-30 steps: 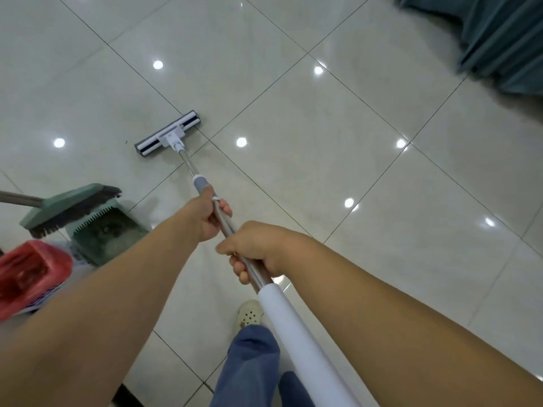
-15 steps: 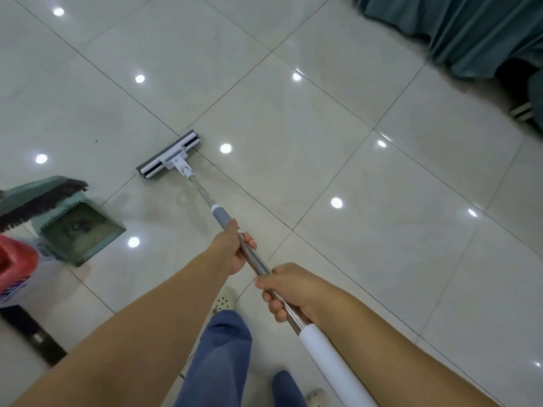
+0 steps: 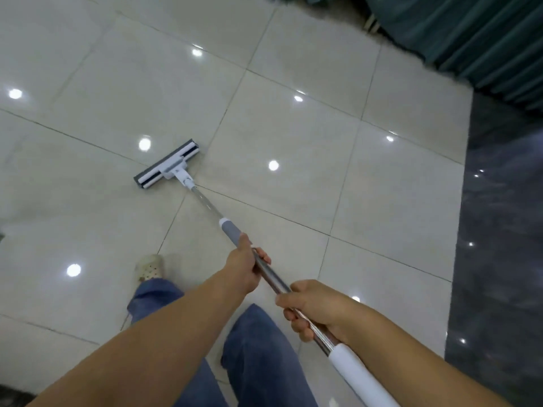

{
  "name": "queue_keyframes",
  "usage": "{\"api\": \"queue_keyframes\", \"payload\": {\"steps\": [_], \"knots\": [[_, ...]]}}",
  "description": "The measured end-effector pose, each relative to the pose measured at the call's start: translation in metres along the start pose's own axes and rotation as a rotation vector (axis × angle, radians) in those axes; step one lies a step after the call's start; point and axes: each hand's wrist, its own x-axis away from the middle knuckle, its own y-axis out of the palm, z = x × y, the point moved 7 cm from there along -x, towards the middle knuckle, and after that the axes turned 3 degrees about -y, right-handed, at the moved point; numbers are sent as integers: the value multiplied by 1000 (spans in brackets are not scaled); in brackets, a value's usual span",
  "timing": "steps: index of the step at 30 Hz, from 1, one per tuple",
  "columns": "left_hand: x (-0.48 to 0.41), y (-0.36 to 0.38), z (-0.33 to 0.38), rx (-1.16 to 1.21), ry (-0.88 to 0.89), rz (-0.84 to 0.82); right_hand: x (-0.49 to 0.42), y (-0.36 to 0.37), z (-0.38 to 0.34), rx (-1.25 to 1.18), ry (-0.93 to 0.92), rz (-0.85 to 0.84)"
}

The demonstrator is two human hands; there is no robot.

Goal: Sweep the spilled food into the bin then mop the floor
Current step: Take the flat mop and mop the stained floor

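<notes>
Floor: a glossy cream tiled floor (image 3: 293,69) is spread under everything, with ceiling lights mirrored in it. No spilled food can be made out, so the mopping is judged to be the step in hand (the bin is not in view).
Curtain: a teal pleated curtain (image 3: 484,39) is hung at the upper right, well apart from the work.
Band: a dark grey marbled band (image 3: 499,230) is laid along the right edge, untouched by the mop.
Legs: blue trouser legs (image 3: 258,348) are set apart, probably for balance.
Mop: a long steel-shafted mop (image 3: 207,202) is held slanted, low enough that its head is kept flat.
Hands: the left hand (image 3: 244,268) is wrapped round the shaft just behind the grey sleeve (image 3: 230,230). The right hand (image 3: 311,306) is clamped further back, just ahead of the white grip (image 3: 349,365). They are kept apart, likely for leverage.
Head: the flat grey-and-white mop head (image 3: 166,164) is pressed on the tiles beside a grout crossing.
Shoe: a pale perforated clog (image 3: 149,267) is planted behind the head.
</notes>
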Motion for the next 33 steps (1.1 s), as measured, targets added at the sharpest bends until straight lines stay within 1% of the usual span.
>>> {"api": "queue_keyframes", "payload": {"steps": [3,5,7,10,15,18,22,25,29,33], "knots": [[22,31,-62,-17,-94,-70,42,-33,41,-48,66,21],[34,43,-79,-20,-118,-93,57,-42,50,-29,90,32],[41,47,-72,-36,-96,-76,60,-41,40,27,76,50],[40,45,-40,0,-48,-76,50,-29,12,57,36,48],[24,37,12,2,-10,-64,23,-8,-30,-9,-8,53],[4,34,61,-37,32,-49,-6,4,-66,-67,-36,46],[-22,37,138,-60,52,-30,-42,17,-136,-105,-39,36],[-39,51,210,-55,75,-29,-68,22,-202,-165,-39,31],[-67,73,319,-30,120,-57,-110,30,-303,-344,-48,-25],[-95,82,432,-47,145,-41,-155,47,-404,-407,-45,-63]]}}
